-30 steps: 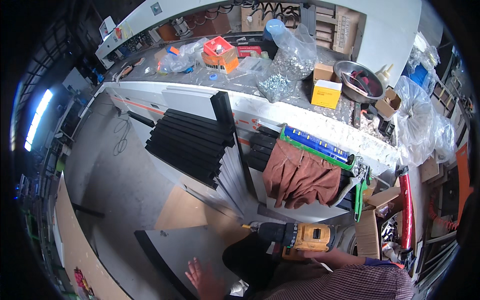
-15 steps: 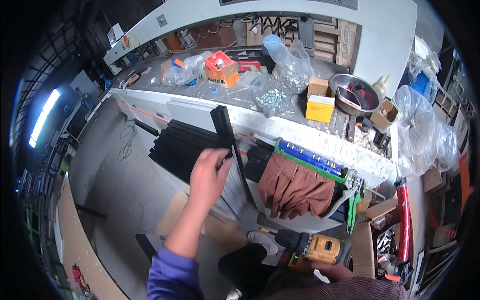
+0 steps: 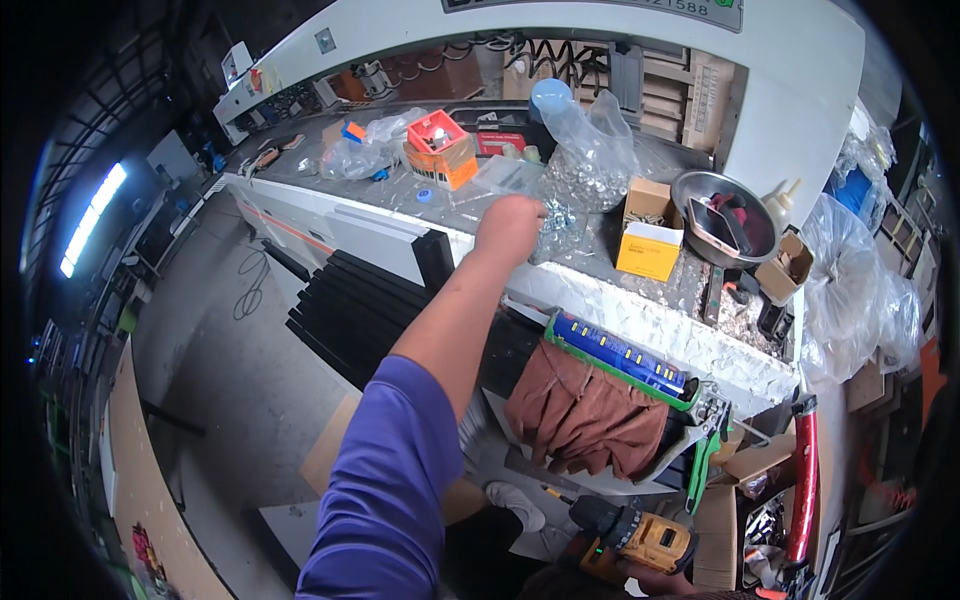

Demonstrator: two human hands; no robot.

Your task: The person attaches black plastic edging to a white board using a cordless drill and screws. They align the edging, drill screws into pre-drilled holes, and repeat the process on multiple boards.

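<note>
Holding drill, right hand; left hand at bag near lettered box

Illumination over the table is moderate and diffuse. The window left of the table is overexposed; background beyond the table's left end is dim. Fisheye distortion bows the table's edge.

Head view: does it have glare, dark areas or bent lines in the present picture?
Head view: glare washes out the bright panel at far left; fisheye vignetting blackens the corners; the white beam bows, likely lens distortion; the right hand, on the yellow drill, looks dimmer than the left hand.
</note>
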